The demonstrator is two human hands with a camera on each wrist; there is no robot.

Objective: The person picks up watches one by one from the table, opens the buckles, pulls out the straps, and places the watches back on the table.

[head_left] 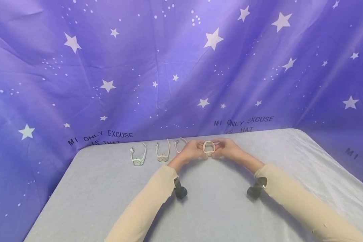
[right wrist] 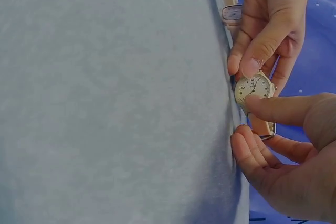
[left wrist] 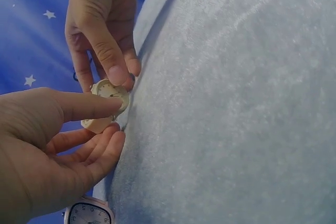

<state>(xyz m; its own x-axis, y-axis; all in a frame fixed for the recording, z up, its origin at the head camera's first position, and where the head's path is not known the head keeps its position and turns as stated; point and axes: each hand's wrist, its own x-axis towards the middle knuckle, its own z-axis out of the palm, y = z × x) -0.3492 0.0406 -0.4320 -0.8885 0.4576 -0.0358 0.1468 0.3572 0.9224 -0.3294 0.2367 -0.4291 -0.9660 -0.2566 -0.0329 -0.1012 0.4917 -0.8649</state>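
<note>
A cream wristwatch (head_left: pixel 209 153) with a round dial is held between both hands near the far edge of the table, its strap bent round into a loop. My left hand (head_left: pixel 191 151) pinches it from the left and my right hand (head_left: pixel 228 148) from the right. In the right wrist view, both thumbs press on the face of the watch (right wrist: pixel 254 85), with fingers behind it. Close beside my left hand, a pink watch (left wrist: pixel 90 214) with a squarish dial lies on the table, partly hidden by that hand in the head view.
Further left lie a cream watch (head_left: pixel 162 158) and a pale green watch (head_left: pixel 137 162), their straps pointing to the back. A grey cloth covers the table (head_left: pixel 217 208). Behind it hangs a purple curtain (head_left: pixel 181 60) with white stars.
</note>
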